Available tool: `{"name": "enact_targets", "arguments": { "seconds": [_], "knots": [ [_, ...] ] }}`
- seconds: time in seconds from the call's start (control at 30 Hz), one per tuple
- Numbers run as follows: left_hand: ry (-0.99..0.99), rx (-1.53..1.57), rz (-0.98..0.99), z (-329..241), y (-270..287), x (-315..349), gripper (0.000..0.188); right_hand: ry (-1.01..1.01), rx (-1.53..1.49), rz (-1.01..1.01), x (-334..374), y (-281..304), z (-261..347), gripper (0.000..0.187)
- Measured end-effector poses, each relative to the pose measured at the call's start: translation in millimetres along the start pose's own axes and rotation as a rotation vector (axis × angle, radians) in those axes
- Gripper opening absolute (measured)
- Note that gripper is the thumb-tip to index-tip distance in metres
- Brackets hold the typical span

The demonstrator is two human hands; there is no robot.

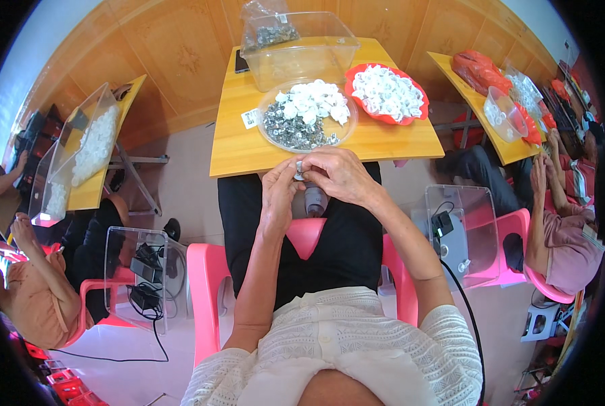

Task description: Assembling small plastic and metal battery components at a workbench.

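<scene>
Just off the table's near edge, my left hand (276, 193) and my right hand (344, 174) meet, fingers closed around a small white piece with a metallic-looking part (298, 170). Its exact kind is too small to tell. Beyond them on the yellow wooden table (241, 149) is a round clear tray (348, 137). In it, small silver metal pieces (292, 132) fill the near left and white plastic pieces (316, 100) are heaped at the far side. To its right, a red scalloped bowl (421, 100) holds a pile of white pieces (388, 93).
A large clear bin (309, 64) stands at the table's back beside a bag of metal pieces (275, 34) and a dark phone (241, 61). Side tables carry a clear tub of white pieces (96, 149) and a red bag (477, 71). Seated people (49, 291) flank me on pink chairs.
</scene>
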State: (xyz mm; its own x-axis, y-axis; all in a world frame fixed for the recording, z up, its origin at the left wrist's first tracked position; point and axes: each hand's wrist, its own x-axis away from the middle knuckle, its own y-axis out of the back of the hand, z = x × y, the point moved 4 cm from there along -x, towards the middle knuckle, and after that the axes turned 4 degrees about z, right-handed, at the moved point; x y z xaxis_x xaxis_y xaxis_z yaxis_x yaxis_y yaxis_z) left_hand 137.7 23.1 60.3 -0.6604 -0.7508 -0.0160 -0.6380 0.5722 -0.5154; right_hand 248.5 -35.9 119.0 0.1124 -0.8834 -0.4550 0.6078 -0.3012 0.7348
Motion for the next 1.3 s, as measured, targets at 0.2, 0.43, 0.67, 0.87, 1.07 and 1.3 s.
{"name": "enact_targets", "arguments": {
  "seconds": [0.2,0.43,0.67,0.87,1.07,1.3],
  "knots": [
    [0.003,-0.037,0.019,0,-2,2,0.028,-0.025,0.019,-0.013,0,3,0,0.008],
    [0.019,0.074,0.031,-5,-4,2,0.028,-0.177,-0.409,-0.049,1,-2,-8,0.007],
    [0.012,0.052,0.045,-2,-1,1,0.028,-0.066,-0.129,-0.099,1,0,-2,0.005],
    [0.007,0.002,0.044,-3,-4,3,0.028,-0.090,-0.096,-0.122,2,1,1,0.006],
    [0.000,0.075,0.037,-2,-6,3,0.028,-0.032,0.144,-0.123,4,-1,12,0.007],
    [-0.008,0.175,0.008,-6,-6,2,0.029,0.011,0.067,-0.241,4,5,12,0.011]
  ]
}}
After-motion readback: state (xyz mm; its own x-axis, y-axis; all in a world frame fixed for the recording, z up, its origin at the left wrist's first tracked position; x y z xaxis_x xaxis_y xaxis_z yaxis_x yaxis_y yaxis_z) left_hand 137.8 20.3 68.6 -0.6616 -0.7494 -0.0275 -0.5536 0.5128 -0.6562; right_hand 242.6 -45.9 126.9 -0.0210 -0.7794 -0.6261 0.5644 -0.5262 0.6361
